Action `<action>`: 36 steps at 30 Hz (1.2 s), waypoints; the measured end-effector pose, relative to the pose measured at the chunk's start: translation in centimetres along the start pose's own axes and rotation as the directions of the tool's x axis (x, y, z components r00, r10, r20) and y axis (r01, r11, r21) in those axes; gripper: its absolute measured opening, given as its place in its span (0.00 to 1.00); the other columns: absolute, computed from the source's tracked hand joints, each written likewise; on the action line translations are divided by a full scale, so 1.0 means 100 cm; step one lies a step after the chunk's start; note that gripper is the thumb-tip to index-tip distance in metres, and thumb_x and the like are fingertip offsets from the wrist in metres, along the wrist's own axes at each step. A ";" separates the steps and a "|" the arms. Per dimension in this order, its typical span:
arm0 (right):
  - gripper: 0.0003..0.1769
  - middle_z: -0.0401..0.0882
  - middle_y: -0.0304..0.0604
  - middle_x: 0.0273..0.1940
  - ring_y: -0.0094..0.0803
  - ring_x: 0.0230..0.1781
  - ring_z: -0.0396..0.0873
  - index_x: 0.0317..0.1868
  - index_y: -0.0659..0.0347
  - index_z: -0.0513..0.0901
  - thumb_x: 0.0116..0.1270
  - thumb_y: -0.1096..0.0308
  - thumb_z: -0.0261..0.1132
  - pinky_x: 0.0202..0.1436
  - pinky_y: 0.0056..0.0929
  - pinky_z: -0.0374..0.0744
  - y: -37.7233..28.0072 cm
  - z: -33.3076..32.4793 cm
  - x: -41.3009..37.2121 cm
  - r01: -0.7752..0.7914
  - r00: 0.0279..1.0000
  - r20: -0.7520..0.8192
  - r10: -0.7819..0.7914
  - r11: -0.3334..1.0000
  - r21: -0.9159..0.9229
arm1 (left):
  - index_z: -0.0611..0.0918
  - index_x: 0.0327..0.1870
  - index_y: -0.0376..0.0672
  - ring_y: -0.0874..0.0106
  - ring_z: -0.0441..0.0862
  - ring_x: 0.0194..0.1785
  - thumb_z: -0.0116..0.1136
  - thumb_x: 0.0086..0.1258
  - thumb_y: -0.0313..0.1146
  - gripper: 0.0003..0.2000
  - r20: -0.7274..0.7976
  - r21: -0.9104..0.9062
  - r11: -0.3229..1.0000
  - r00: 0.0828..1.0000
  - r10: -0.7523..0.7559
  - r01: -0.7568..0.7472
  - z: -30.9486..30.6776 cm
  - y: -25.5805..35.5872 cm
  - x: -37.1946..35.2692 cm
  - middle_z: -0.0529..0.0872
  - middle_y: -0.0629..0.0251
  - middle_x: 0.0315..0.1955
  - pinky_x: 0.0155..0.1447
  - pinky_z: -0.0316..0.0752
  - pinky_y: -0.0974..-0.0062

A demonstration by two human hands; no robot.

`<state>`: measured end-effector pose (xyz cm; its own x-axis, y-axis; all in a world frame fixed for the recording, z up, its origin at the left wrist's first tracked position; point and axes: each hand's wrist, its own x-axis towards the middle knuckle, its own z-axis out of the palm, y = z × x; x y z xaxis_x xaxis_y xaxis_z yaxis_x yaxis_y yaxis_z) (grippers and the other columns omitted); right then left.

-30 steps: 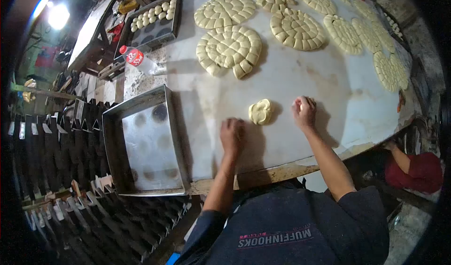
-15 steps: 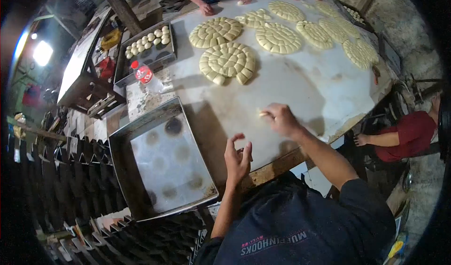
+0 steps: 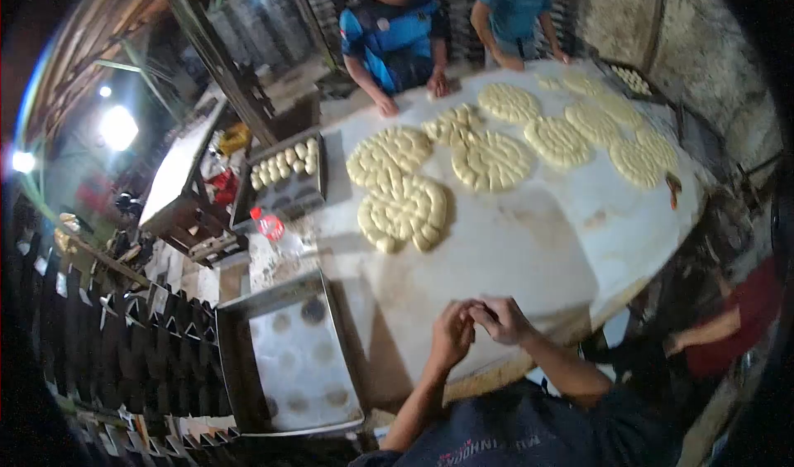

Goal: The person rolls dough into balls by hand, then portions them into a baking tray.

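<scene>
The left hand and the right hand meet over the near edge of the pale surface, fingers curled in towards each other and touching; whether either grip is clamped on anything I cannot tell, since whatever lies between the palms is hidden.

The nearest dough round, a flat disc scored into many small pieces, lies on the surface beyond the hands, well apart from them; more dough rounds of the same kind are spread over the far half of the surface, some touching one another.

Just left of the hands, an empty metal tray sits against the surface edge, its floor marked with dark round patches; beyond it a plastic bottle with a red label lies on its side; further back a second tray carries rows of small dough balls in its far part.

At the far side of the surface a person in a dark and blue shirt leans in with both hands on the surface; beside them stands another person in a light blue shirt; at the right edge, below the surface, a red sleeve shows.

Dark stacked racks fill the left.
</scene>
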<state>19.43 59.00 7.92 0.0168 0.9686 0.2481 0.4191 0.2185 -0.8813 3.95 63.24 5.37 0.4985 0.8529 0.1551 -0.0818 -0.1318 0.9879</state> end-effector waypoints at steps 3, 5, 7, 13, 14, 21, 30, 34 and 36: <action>0.14 0.79 0.56 0.27 0.54 0.28 0.81 0.33 0.64 0.78 0.71 0.62 0.63 0.32 0.39 0.77 0.022 -0.036 -0.001 -0.060 0.994 -0.095 0.049 0.992 -0.108 | 0.79 0.51 0.38 0.75 0.77 0.23 0.53 0.75 0.27 0.08 -0.036 -0.070 0.987 0.988 -0.149 0.146 0.036 0.010 0.025 0.81 0.62 0.27 0.29 0.73 0.75; 0.13 0.78 0.57 0.26 0.58 0.29 0.80 0.32 0.65 0.76 0.71 0.64 0.62 0.30 0.43 0.77 0.028 -0.050 0.000 -0.050 0.994 -0.106 0.030 0.982 -0.183 | 0.78 0.49 0.39 0.68 0.79 0.26 0.51 0.75 0.31 0.08 0.127 0.186 0.935 0.937 -0.326 0.301 0.042 -0.009 0.035 0.80 0.58 0.26 0.34 0.75 0.67; 0.11 0.77 0.57 0.26 0.58 0.29 0.81 0.33 0.64 0.75 0.71 0.65 0.62 0.31 0.48 0.78 0.057 -0.051 -0.004 0.064 0.994 -0.069 -0.087 0.957 -0.284 | 0.78 0.44 0.39 0.63 0.82 0.32 0.49 0.74 0.33 0.08 0.205 0.476 0.875 0.979 -0.012 -0.089 0.047 -0.040 0.038 0.81 0.56 0.27 0.42 0.76 0.61; 0.18 0.83 0.55 0.28 0.54 0.31 0.84 0.33 0.64 0.80 0.70 0.55 0.60 0.36 0.49 0.81 0.139 -0.061 0.009 -0.277 0.956 -0.053 0.287 0.836 -0.473 | 0.78 0.30 0.35 0.64 0.83 0.31 0.40 0.74 0.28 0.14 0.044 0.254 0.945 0.974 -0.223 0.205 0.030 0.030 0.036 0.86 0.56 0.29 0.42 0.76 0.69; 0.18 0.82 0.55 0.26 0.54 0.28 0.83 0.29 0.64 0.80 0.68 0.56 0.62 0.35 0.49 0.81 0.129 -0.075 0.008 -0.296 0.953 -0.048 0.301 0.877 -0.378 | 0.79 0.29 0.36 0.63 0.81 0.28 0.41 0.75 0.30 0.15 -0.068 0.199 0.958 0.978 -0.195 0.205 0.014 0.011 0.039 0.83 0.59 0.24 0.38 0.75 0.69; 0.17 0.79 0.54 0.21 0.49 0.24 0.82 0.23 0.64 0.79 0.64 0.61 0.69 0.30 0.39 0.78 0.093 -0.094 -0.015 -0.321 0.936 -0.252 0.246 0.892 -0.320 | 0.67 0.72 0.43 0.48 0.78 0.58 0.60 0.71 0.42 0.30 -0.339 0.912 0.277 0.937 0.088 0.304 -0.039 -0.013 0.017 0.78 0.43 0.57 0.55 0.76 0.55; 0.21 0.81 0.41 0.22 0.37 0.21 0.82 0.45 0.62 0.78 0.56 0.61 0.74 0.30 0.35 0.80 -0.025 0.050 -0.057 0.094 0.967 0.252 -0.044 0.978 -0.187 | 0.84 0.44 0.34 0.75 0.80 0.26 0.51 0.79 0.43 0.18 0.027 0.473 0.825 0.931 -0.365 0.309 -0.034 0.032 -0.120 0.87 0.57 0.29 0.34 0.76 0.74; 0.22 0.81 0.49 0.26 0.31 0.27 0.82 0.42 0.64 0.79 0.65 0.52 0.69 0.36 0.34 0.80 -0.053 0.076 -0.082 0.028 0.928 0.367 -0.070 0.993 0.119 | 0.83 0.42 0.33 0.85 0.72 0.28 0.52 0.80 0.37 0.14 -0.210 0.022 0.976 0.955 -0.208 0.218 -0.055 0.045 -0.175 0.78 0.74 0.25 0.33 0.69 0.83; 0.21 0.79 0.52 0.27 0.36 0.28 0.80 0.40 0.67 0.79 0.75 0.52 0.58 0.36 0.34 0.78 -0.054 0.095 -0.094 -0.009 0.934 0.345 -0.092 0.960 0.279 | 0.82 0.46 0.31 0.86 0.72 0.31 0.51 0.80 0.32 0.12 -0.227 0.061 0.986 0.964 -0.139 0.156 -0.058 0.044 -0.184 0.77 0.72 0.30 0.35 0.69 0.85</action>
<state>8.34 49.87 6.51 -0.3360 0.9257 0.1739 0.1492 0.2346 -0.9606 -10.62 49.87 6.85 0.2955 0.9553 0.0115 0.0500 -0.0275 0.9984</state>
